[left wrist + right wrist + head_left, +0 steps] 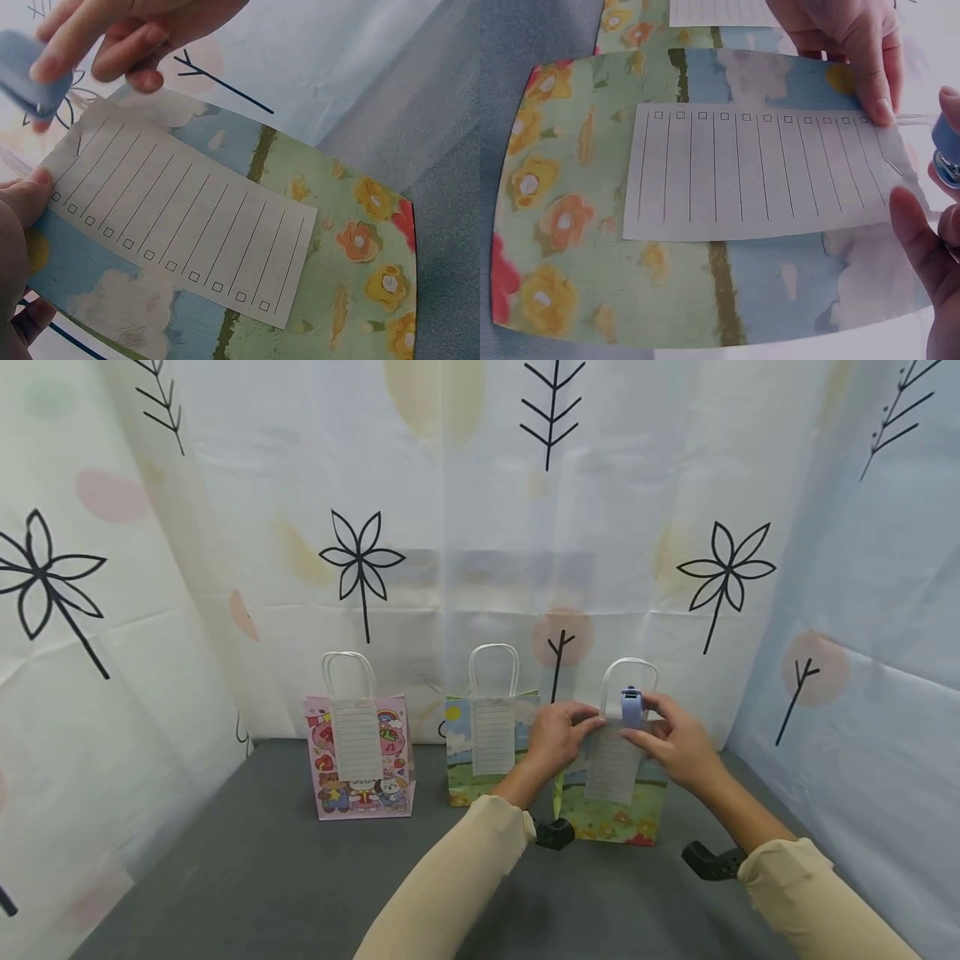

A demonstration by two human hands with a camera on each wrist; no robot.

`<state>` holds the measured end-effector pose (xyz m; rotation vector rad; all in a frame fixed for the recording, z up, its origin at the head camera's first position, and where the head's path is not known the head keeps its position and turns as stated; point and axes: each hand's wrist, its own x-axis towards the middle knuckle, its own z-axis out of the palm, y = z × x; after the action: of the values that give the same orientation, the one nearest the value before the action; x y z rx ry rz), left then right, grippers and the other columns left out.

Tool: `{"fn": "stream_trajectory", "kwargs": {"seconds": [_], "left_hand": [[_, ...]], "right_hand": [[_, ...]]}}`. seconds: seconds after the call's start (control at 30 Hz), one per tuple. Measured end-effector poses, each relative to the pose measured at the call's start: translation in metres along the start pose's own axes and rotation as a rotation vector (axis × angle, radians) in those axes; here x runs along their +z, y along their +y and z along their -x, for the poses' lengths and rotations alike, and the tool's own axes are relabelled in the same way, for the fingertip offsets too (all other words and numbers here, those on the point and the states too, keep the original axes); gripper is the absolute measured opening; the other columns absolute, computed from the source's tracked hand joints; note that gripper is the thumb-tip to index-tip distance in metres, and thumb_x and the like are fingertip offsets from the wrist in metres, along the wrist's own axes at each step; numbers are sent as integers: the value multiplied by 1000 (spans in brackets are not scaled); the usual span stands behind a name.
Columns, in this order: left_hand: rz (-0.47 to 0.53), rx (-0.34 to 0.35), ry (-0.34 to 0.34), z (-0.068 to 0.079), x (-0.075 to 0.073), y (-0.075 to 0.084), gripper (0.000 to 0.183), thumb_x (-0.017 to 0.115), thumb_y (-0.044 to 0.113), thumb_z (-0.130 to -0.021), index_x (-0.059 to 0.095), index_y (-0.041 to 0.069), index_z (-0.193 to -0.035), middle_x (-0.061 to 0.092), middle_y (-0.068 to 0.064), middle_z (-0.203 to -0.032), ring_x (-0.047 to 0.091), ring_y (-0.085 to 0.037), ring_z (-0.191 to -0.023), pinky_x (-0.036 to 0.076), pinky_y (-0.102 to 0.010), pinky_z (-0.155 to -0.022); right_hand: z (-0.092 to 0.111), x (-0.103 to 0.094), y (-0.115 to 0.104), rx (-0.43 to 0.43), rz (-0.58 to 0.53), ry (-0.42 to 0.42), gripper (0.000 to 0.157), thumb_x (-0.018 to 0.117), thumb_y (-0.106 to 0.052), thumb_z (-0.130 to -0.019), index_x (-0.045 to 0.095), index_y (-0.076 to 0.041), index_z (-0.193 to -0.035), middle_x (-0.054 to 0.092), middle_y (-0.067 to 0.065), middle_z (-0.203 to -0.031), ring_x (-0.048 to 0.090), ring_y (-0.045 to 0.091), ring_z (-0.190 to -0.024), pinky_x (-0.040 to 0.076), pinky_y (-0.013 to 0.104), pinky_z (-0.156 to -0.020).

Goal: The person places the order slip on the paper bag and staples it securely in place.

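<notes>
My left hand (558, 735) pinches the top edge of the right-hand paper gift bag (600, 828), its thumb on a lined checklist sheet (180, 217) that lies over the bag's front. Between the thumb and fingers of my right hand (678, 743) is a small blue stapler (632, 710), held upright by the sheet's top right corner. In the right wrist view, the stapler (946, 146) is partly cut off and stands just past the sheet's top end. Painted flowers, grass and sky cover this bag, which has a white handle (630, 662).
A matching landscape bag (459, 760) with its own sheet (493, 739) stands behind my left hand. Farther left is a pink cartoon bag (363, 806), also bearing a sheet (357, 743). All stand on a grey table (247, 868) before a patterned curtain (450, 527).
</notes>
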<state>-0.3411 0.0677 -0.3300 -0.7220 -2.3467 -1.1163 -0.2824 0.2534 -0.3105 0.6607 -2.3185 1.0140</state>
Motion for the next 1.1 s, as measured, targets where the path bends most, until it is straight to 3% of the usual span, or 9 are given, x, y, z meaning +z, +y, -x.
{"fn": "stream_trajectory", "kwargs": {"seconds": [0.27,0.57,0.7,0.8,0.87,1.0,1.1], "left_hand": [[52,-28,16,-7,1,-3,21,71,30,-89,77,16,-104,72,5,-101,64,-6,-88,48,-21,-72],[59,-52,-2,-9,1,-3,21,70,28,-90,76,15,-105,72,4,-102,65,-8,-91,49,-23,-76],[30,-25,-35,-7,0,-2,23,69,28,-91,75,16,-109,72,4,-106,65,-8,-94,49,-22,-77],[10,-5,-45,-6,0,-1,26,68,28,-91,74,15,-113,71,3,-109,65,-9,-97,49,-22,-79],[6,3,-44,-6,-1,-1,28,68,27,-92,72,14,-116,70,2,-112,65,-10,-100,49,-23,-81],[32,-3,-37,-4,-2,1,33,68,23,-92,68,12,-123,68,-1,-118,63,-13,-106,50,-24,-83],[38,0,-15,-2,-3,1,36,68,22,-92,66,12,-126,66,-2,-121,61,-14,-109,49,-26,-86]], "right_hand": [[18,-10,5,7,6,129,50,74,-5,-86,51,-2,-131,62,20,-111,49,9,-50,43,23,-47],[47,-16,23,85,6,130,50,73,-3,-87,51,0,-132,60,24,-115,54,7,-56,48,22,-50],[61,-18,32,139,53,132,49,73,-7,-87,52,1,-130,63,16,-85,49,8,-53,48,24,-49],[70,-20,38,179,105,126,51,74,-11,-87,51,3,-130,59,9,-73,51,6,-55,48,25,-50],[76,-21,42,197,126,123,53,75,-12,-87,51,5,-131,61,12,-84,55,6,-63,48,25,-51],[85,-22,53,214,184,122,55,76,-13,-86,51,11,-128,58,20,-105,61,20,-83,48,20,-59],[93,-23,62,236,229,113,55,76,-16,-86,52,12,-126,58,22,-108,59,32,-90,45,17,-62]]}}
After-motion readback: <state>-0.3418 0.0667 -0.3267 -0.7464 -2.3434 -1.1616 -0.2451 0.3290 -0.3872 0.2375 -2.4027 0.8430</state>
